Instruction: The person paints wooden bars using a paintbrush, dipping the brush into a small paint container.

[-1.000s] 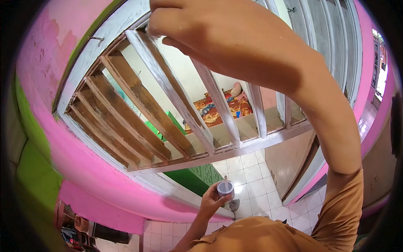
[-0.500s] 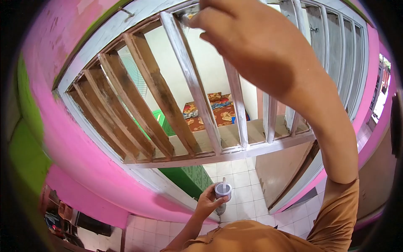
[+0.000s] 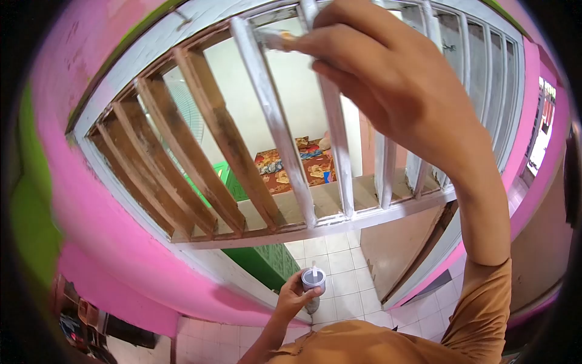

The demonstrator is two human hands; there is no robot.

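Observation:
My right hand (image 3: 382,73) is raised at the top of the slatted frame, fingers pinched round a small brush (image 3: 276,40). The brush tip lies by the upper part of a white-coated slat (image 3: 267,109). Left of it, several slats (image 3: 227,133) are bare brown wood; those to the right look white or grey. Low in the view, my left hand (image 3: 293,296) holds a small open can (image 3: 313,279) with a flat stick (image 3: 314,269) standing in it.
Pink wall (image 3: 121,224) curves round the frame's left side. A nail (image 3: 183,18) sticks out at the upper left. Below the frame are a green panel (image 3: 260,264), a brown door (image 3: 397,249) and a tiled floor (image 3: 339,262). A patterned bed (image 3: 303,167) shows through the slats.
My right hand has moved right and down a little from the frame's top edge, and the brush now shows clearly. My left hand still holds the can, as the view shifts slightly.

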